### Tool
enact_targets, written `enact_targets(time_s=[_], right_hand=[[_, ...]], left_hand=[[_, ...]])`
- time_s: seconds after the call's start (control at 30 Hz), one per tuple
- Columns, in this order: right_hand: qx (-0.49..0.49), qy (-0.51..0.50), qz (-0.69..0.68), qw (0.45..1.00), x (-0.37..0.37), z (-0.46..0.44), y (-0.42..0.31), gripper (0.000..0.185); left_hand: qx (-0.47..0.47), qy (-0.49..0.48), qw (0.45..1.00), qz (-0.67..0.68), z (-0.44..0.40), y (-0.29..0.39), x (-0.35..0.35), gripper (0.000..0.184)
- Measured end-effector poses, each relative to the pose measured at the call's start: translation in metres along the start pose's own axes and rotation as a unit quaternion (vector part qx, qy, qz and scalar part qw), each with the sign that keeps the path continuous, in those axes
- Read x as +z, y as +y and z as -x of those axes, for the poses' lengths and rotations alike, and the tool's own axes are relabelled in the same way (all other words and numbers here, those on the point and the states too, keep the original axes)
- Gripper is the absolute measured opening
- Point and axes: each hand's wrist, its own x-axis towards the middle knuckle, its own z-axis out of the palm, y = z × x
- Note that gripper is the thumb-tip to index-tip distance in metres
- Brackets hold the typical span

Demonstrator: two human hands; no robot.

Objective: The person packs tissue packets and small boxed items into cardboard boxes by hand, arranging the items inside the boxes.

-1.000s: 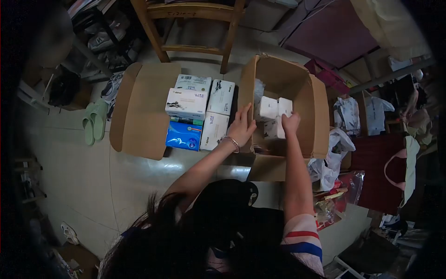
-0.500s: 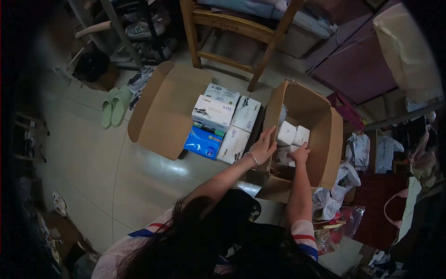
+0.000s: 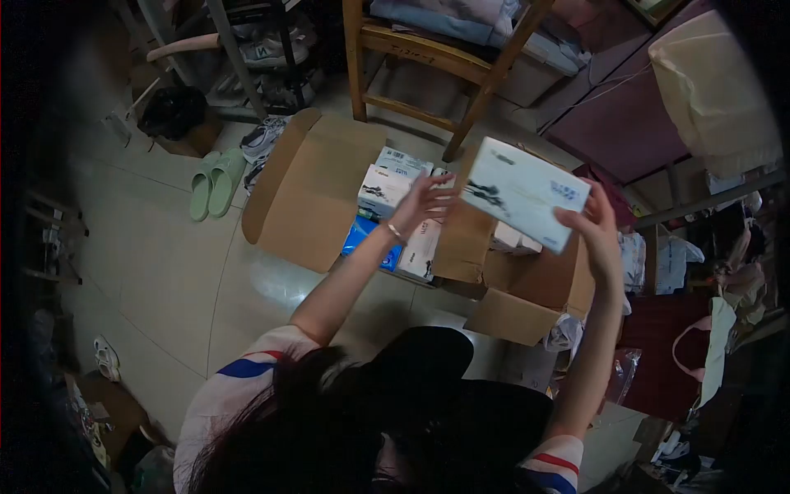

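My right hand (image 3: 599,226) grips the right end of a white tissue pack (image 3: 527,193), raised over the right cardboard box (image 3: 539,284). More white packs (image 3: 512,237) show inside that box, partly hidden by the raised one. My left hand (image 3: 422,206) has its fingers spread and holds nothing, in front of the packs in the left cardboard box (image 3: 317,185). There a white pack (image 3: 383,188) lies on top, beside a blue pack (image 3: 360,235) and another white pack (image 3: 420,251).
A wooden chair (image 3: 428,58) stands behind the boxes. Green slippers (image 3: 224,185), sneakers (image 3: 265,138) and a black-lined bin (image 3: 177,119) are at the left. Plastic bags (image 3: 564,333) and a dark red bag (image 3: 662,346) lie at the right.
My right hand has lifted a white pack out of the right box. My left hand has left that box's edge and moved left toward the other packs, fingers spread.
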Motion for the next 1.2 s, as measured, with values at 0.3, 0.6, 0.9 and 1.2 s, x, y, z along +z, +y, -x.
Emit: enact_targets(time_s=[0.3, 0.6, 0.9, 1.2], right_hand=[[0.141, -0.022, -0.28, 0.949, 0.218, -0.011, 0.158, 0.049], [0.114, 0.08, 0.109, 0.984, 0.254, -0.016, 0.215, 0.04], [-0.048, -0.089, 0.175, 0.979, 0.194, -0.029, 0.152, 0.035], [-0.052, 0.164, 0.087, 0.981, -0.011, -0.076, 0.129, 0.018]], left_hand=[[-0.005, 0.259, 0.946, -0.194, 0.106, 0.038, -0.066, 0.056], [0.03, 0.392, 0.746, -0.538, 0.095, -0.022, -0.132, 0.038], [0.256, 0.399, 0.602, -0.642, 0.066, -0.002, -0.074, 0.017], [0.066, 0.093, 0.716, -0.689, -0.037, -0.095, 0.087, 0.041]])
